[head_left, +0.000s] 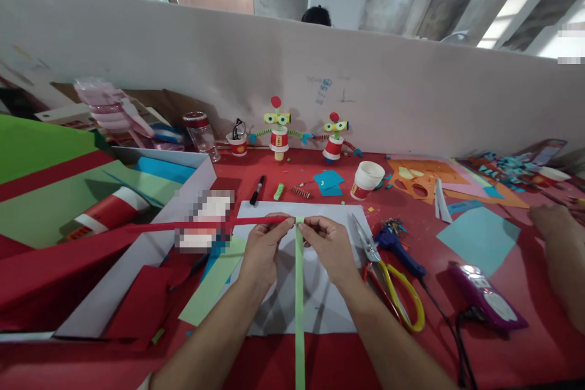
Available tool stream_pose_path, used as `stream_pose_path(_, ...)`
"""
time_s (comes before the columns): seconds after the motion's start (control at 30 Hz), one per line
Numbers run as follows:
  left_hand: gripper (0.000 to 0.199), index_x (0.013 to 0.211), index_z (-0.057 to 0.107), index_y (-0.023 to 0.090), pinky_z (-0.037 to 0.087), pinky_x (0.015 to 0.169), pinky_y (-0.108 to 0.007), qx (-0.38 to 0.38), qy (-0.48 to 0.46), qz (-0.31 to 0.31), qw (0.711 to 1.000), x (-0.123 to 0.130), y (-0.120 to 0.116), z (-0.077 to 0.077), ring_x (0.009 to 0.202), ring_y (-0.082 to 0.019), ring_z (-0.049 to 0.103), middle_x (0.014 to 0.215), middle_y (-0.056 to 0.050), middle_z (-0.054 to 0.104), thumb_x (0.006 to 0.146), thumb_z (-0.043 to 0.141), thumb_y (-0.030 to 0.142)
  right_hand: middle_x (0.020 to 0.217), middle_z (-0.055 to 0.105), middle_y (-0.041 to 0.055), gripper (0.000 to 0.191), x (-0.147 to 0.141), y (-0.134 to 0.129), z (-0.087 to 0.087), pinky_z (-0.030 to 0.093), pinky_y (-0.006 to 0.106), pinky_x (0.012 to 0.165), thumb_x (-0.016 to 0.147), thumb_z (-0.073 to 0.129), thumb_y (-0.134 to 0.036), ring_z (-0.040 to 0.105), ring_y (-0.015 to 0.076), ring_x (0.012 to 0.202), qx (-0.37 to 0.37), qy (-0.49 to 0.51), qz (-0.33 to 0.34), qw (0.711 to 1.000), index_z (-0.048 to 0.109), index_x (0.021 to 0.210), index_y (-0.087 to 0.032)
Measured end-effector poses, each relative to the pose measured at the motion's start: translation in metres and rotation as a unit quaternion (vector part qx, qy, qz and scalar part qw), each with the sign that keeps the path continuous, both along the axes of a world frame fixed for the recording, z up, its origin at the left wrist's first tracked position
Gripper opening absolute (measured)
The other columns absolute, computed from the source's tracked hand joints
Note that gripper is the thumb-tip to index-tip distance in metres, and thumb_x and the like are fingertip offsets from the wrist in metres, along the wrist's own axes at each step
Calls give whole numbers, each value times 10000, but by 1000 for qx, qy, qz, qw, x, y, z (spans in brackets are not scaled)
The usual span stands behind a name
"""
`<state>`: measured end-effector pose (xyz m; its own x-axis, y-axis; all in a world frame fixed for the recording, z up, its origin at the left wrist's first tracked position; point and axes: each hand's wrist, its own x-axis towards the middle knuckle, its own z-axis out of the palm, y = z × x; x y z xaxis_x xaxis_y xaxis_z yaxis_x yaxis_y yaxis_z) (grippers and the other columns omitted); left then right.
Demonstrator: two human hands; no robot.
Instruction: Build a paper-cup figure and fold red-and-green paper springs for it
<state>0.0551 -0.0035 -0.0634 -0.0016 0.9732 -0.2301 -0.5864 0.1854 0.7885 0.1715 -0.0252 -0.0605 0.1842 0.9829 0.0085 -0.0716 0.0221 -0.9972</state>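
Note:
My left hand [265, 250] pinches the end of a long red paper strip [256, 220], which stretches out to the left. My right hand [329, 244] pinches a light green paper strip [299, 304] that hangs straight down toward me. Where the fingertips meet, the two strips cross at a right angle. Both hands are over a white sheet of paper [329, 317]. Right of my right hand lie scissors [372, 253] with red and yellow handles and a blue glue gun [402, 253]. Ahead are folded green [279, 191] and striped [301, 192] paper springs.
Two paper-cup robot figures [279, 140] stand by the partition wall [205, 55]. A white box [137, 256] of coloured paper is at left; paper cups [367, 180], blue squares [328, 181], a marker [258, 190] and a purple device [489, 295] lie around. Another person's arm [557, 256] is at right.

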Motion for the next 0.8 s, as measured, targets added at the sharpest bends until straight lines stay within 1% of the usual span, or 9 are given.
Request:
stream_pose_path(0.1,199,664,712,172,421,655,-199,12,-4,-10,1000,-1,0,1,633,-82,561,625,27,663,508,836,183,612,617,-16,152,1,-1,1,432,227,522,705,699,-317,520,100,534,1,-18,-3,1000,688,732,-167)
stream_pose_path(0.2,174,688,731,173,404,617,-189,17,25,-47,998,-4,0,3,622,-78,553,630,20,670,550,825,221,621,624,-15,144,1,-2,3,443,225,534,713,690,-313,529,100,541,9,-10,2,1000,689,729,-169)
stream_pose_path(0.3,138,597,720,155,410,596,-207,11,63,-75,995,-6,-1,5,569,-86,535,564,5,657,569,818,247,612,621,-17,138,1,-3,5,440,223,531,710,688,-306,526,98,537,9,3,3,1000,688,726,-169)
stream_pose_path(0.33,138,568,710,155,418,601,-214,17,66,-79,994,-7,-2,6,553,-88,529,541,7,648,573,816,244,602,616,-18,138,0,-3,6,436,223,528,707,689,-306,524,98,534,7,5,3,1000,686,720,-168)
stream_pose_path(0.4,123,570,710,160,439,628,-231,41,68,-88,993,-8,-2,7,554,-98,539,545,8,655,585,807,233,586,607,-20,141,0,-3,7,433,224,527,705,689,-307,522,99,533,7,7,4,1000,681,704,-166)
stream_pose_path(0.47,109,596,720,159,452,653,-246,56,72,-90,992,-7,-3,9,582,-115,563,577,-1,677,591,800,233,578,603,-22,145,-1,-4,8,432,227,533,706,689,-311,527,100,536,7,13,8,1000,676,693,-167)
stream_pose_path(0.57,106,616,726,153,461,671,-269,59,82,-79,992,-6,-4,11,623,-146,592,602,-18,694,593,787,237,574,602,-22,159,0,-4,9,435,238,546,695,697,-329,537,107,542,-7,33,19,999,670,681,-173)
stream_pose_path(0.7,106,554,704,153,452,655,-280,32,91,-80,992,-5,-3,11,596,-152,584,568,-27,680,582,772,230,610,633,-3,178,6,-3,13,443,256,583,673,700,-353,566,124,578,-43,47,63,996,673,672,-177)
stream_pose_path(0.8,122,518,685,165,436,651,-267,3,96,-75,993,-5,-1,9,572,-135,563,527,-11,651,551,783,227,679,658,12,222,9,-2,15,446,252,601,703,671,-400,580,124,609,-41,66,62,995,688,719,-179)
